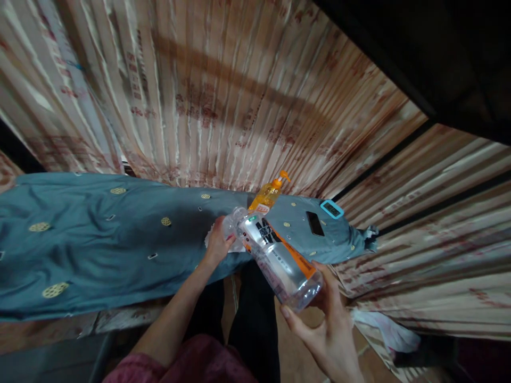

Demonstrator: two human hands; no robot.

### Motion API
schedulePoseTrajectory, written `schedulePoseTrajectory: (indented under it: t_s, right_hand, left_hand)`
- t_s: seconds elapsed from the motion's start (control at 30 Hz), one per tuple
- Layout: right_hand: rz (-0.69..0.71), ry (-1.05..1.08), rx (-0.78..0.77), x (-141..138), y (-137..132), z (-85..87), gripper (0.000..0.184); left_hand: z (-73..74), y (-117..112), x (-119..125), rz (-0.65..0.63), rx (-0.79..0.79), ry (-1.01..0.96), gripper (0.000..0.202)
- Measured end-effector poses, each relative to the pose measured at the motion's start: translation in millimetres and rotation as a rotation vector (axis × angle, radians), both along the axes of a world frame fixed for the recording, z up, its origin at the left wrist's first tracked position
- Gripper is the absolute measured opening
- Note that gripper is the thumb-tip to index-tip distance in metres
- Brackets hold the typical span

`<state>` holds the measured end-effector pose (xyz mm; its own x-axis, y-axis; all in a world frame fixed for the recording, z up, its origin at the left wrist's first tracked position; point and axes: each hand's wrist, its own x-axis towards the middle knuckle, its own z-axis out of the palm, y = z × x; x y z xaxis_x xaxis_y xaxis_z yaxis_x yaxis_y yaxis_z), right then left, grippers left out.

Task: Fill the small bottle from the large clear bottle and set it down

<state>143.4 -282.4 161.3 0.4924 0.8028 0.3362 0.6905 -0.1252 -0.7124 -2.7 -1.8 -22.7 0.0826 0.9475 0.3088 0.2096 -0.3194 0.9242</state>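
Note:
A large clear plastic bottle [279, 255] with a silver, black and orange label is held tilted in front of me, its base toward the lower right. My right hand [327, 319] grips the base, thumb on the near side and fingers behind it. At the other end, my left hand [220, 242] is closed around the bottle's clear neck; some of its fingers are hidden. Under the left hand lies a white sheet of tissue or cloth [238, 246]. Just behind the bottle is a pump bottle [268, 194] of yellow-orange liquid with an orange pump head.
A long surface covered in blue-grey patterned cloth [131, 239] runs across in front of me. A dark phone [315, 223] and a blue-framed digital clock [331, 209] lie at its right. Striped curtains [223, 106] hang behind. A whitish cloth [387, 327] is at lower right.

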Motion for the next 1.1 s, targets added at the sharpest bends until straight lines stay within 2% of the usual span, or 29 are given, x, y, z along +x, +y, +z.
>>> schedulePoseTrajectory:
  t_s: [0.2, 1.1]
  right_hand:
    - [-0.012, -0.016, -0.014, 0.3, -0.1, -0.6, 0.083]
    - [0.029, -0.085, -0.026, 10.1, -0.3, 1.9, 0.085]
  left_hand:
    - [0.2, 1.0, -1.4, 0.0, 0.01, 0.031, 0.069]
    - [8.1, -2.4, -2.4, -0.009, -0.013, 0.056, 0.066]
